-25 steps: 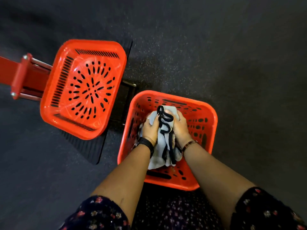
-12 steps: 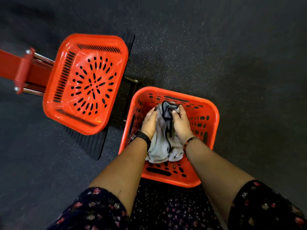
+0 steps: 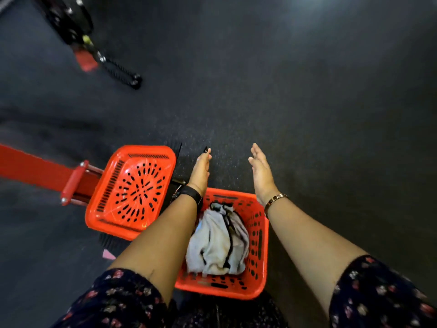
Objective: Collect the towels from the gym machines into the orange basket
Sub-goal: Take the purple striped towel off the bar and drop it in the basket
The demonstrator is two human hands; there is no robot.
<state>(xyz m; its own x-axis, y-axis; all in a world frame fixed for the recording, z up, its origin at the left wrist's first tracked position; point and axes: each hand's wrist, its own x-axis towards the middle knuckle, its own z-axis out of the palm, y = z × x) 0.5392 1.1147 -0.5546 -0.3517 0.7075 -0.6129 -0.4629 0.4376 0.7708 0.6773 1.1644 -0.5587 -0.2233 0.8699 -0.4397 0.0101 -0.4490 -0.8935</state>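
Observation:
An orange basket (image 3: pixel 260 235) stands on the dark floor just in front of me. A crumpled grey towel (image 3: pixel 212 242) with black trim lies inside it. My left hand (image 3: pixel 200 170) is raised beyond the basket's far rim, fingers straight and empty. My right hand (image 3: pixel 261 170) is raised beside it, palm facing inward, fingers apart and empty. Neither hand touches the towel or the basket. A second orange basket (image 3: pixel 132 190) with a perforated bottom sits empty to the left.
A red machine bar (image 3: pixel 40 172) reaches in from the left and ends under the empty basket. A black ribbed mat (image 3: pixel 113 243) lies beneath that basket. At the upper left is a dark machine part with a black rope handle (image 3: pixel 120 72). Dark rubber floor (image 3: pixel 307 91) stretches ahead and to the right.
Both hands have let go of the grey towel, which now lies in the basket, and have lifted forward out of it. The view has tilted up, showing more floor.

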